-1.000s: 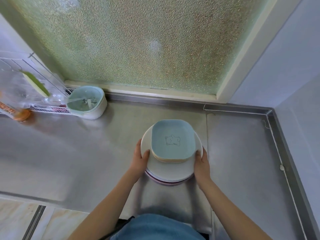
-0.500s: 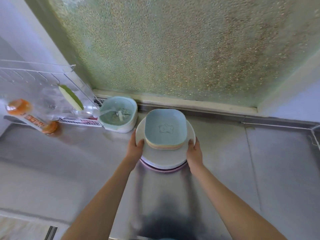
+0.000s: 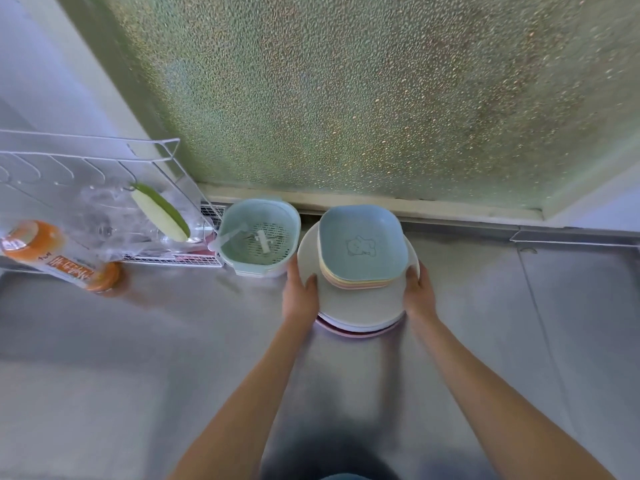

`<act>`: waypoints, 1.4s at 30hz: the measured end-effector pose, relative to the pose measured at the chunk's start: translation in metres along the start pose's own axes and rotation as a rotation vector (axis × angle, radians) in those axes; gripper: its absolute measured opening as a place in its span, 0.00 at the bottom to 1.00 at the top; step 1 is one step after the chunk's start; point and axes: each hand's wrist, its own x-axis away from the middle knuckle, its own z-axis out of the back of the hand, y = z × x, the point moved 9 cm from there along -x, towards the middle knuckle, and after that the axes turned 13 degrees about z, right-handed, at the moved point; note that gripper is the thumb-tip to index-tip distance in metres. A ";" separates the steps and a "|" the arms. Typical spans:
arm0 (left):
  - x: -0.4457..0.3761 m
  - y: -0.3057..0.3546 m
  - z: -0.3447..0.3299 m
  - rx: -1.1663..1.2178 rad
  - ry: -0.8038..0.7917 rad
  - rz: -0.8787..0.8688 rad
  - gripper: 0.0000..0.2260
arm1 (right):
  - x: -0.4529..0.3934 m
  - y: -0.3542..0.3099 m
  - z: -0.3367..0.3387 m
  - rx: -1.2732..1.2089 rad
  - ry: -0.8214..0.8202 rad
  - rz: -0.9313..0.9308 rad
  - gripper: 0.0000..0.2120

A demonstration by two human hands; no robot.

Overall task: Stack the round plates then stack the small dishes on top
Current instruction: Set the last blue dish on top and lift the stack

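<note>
small dishes (image 3: 362, 245) atop round plates (image 3: 360, 306) — right of strainer basket (image 3: 258, 237)

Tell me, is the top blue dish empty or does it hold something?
Empty. The top blue dish shows only its bare inside with an embossed animal figure; nothing lies in it.

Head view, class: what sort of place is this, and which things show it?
Probably a home kitchen: a steel counter, a wire dish rack, a strainer basket, and stacked plates between both hands.

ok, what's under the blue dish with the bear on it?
Under the blue dish, edges of more small dishes show, yellow and pink, resting on the round plates. A pink plate rim peeks out at the bottom. The exact counts are hidden. Both hands hold the plates.
</note>
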 end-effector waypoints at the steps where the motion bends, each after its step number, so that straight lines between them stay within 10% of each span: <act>1: 0.000 -0.001 0.000 -0.022 -0.005 -0.008 0.27 | 0.001 0.000 0.000 0.010 -0.004 0.004 0.19; 16: 0.062 0.011 -0.002 0.109 0.093 -0.118 0.26 | -0.011 -0.068 0.007 0.037 0.132 0.212 0.20; 23: 0.070 0.022 -0.033 -0.038 0.032 -0.116 0.26 | -0.011 -0.097 -0.031 0.083 -0.096 0.342 0.17; 30: 0.025 0.047 -0.003 -0.067 0.032 -0.176 0.23 | 0.012 -0.077 0.017 0.050 0.248 0.230 0.06; 42: 0.007 0.055 -0.016 0.124 -0.070 -0.066 0.21 | 0.015 -0.054 -0.014 -0.099 0.098 0.130 0.14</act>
